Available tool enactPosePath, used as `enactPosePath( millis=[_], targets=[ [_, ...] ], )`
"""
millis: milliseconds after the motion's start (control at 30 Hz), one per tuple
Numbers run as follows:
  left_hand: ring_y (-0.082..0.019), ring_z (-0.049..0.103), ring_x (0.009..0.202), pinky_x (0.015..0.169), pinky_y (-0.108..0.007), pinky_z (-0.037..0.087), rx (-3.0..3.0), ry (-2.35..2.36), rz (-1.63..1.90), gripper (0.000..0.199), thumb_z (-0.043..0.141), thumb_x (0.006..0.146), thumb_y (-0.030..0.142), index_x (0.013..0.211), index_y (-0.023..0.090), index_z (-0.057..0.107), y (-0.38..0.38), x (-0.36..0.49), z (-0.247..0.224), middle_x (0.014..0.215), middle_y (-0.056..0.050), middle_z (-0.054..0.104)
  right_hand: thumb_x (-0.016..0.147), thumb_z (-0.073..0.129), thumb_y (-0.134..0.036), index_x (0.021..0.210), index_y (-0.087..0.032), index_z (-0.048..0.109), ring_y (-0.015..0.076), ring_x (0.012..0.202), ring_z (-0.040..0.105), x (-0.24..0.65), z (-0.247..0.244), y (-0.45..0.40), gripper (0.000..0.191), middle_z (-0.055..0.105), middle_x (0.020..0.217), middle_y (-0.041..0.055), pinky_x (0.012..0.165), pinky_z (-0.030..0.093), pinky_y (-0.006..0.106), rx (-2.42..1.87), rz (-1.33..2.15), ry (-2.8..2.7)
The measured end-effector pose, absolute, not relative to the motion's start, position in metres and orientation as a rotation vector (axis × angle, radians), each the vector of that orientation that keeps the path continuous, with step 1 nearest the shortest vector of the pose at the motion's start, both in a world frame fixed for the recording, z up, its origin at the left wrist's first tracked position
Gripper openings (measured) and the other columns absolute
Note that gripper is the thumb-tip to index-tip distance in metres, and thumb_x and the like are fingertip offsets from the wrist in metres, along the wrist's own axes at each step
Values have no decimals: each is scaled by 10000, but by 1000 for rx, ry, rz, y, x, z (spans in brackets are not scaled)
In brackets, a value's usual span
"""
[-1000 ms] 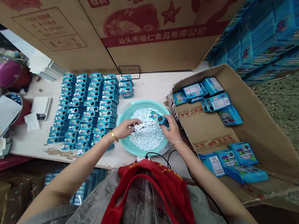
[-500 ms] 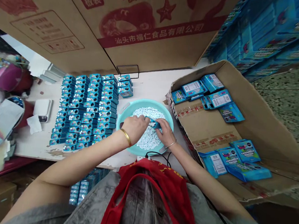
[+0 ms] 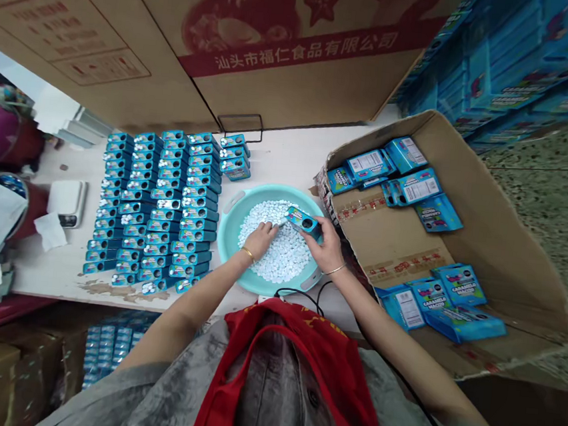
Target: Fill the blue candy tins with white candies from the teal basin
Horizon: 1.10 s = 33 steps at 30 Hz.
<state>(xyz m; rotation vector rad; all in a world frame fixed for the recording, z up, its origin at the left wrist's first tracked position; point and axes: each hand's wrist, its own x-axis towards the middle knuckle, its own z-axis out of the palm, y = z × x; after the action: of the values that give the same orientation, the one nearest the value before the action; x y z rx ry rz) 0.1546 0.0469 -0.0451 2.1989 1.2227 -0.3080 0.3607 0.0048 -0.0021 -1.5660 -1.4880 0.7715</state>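
two grips: right grip [image 3: 328, 245] closed on blue tin [image 3: 304, 223], left grip [image 3: 260, 241] open in mints [image 3: 280, 249]

Left hand [image 3: 261, 241] has drawn back off the blue rectangular tin [image 3: 304, 223] and now rests fingers-down in the heap of pale blue-white mints [image 3: 280, 253], well apart from the tin. Tin, half covered by both hands moments ago, now shows plainly, held by right hand [image 3: 325, 242] alone, tilted above the heap's upper edge.
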Motion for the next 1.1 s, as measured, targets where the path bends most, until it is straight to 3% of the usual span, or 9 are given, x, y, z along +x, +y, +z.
enactPosePath(
  millis=[233,433,600,733,867,1000,1100],
  targets=[
    [-226,523,1101,1006,-386,431,1928,972,-136,566,458,702,-18,1236,162,509,-4,155,-48,1204,-105,557,836,653,-374,1155,-232,516,231,982,603,366,-15,1,376,611,1063,70,883,514,411,-1566,879,-1393],
    [-169,533,874,866,-328,462,1607,834,-14,528,509,629,60,1147,159,543,5,136,-31,1037,-38,603,824,664,-379,1133,-237,513,209,949,600,368,-18,4,372,605,1033,44,862,520,389,-1532,918,-1373],
    [-148,525,857,799,-275,448,1660,834,54,508,501,675,91,1175,176,530,32,111,22,1092,-41,598,830,642,-349,1124,-238,523,232,958,600,365,-10,5,337,614,1031,58,876,508,413,-1537,847,-1445],
    [-174,548,970,880,-301,453,1860,854,52,496,472,711,77,1195,178,520,63,104,72,1146,-64,591,831,592,-261,1123,-241,541,256,1019,599,359,-7,3,297,621,1079,83,915,500,432,-1498,806,-1559],
    [-216,566,1041,932,-344,452,2141,840,-197,462,452,729,31,1158,173,552,85,124,108,1106,-82,596,820,520,-164,1156,-229,538,269,1101,571,353,-11,-3,343,600,1127,106,980,477,466,-1437,770,-1656],
    [-232,635,913,799,-347,492,2307,989,-588,422,432,802,7,1188,135,545,78,161,133,1076,-126,588,815,484,-122,1191,-231,526,272,1139,546,347,-15,-7,394,583,1163,114,1016,463,496,-1390,744,-1726],
    [-229,652,878,752,-343,495,2384,1125,-602,407,363,901,53,1284,132,477,64,182,148,1060,-145,584,821,482,-128,1212,-241,514,274,1142,543,346,-18,-9,408,582,1170,112,1017,462,516,-1384,761,-1720]
  ],
)
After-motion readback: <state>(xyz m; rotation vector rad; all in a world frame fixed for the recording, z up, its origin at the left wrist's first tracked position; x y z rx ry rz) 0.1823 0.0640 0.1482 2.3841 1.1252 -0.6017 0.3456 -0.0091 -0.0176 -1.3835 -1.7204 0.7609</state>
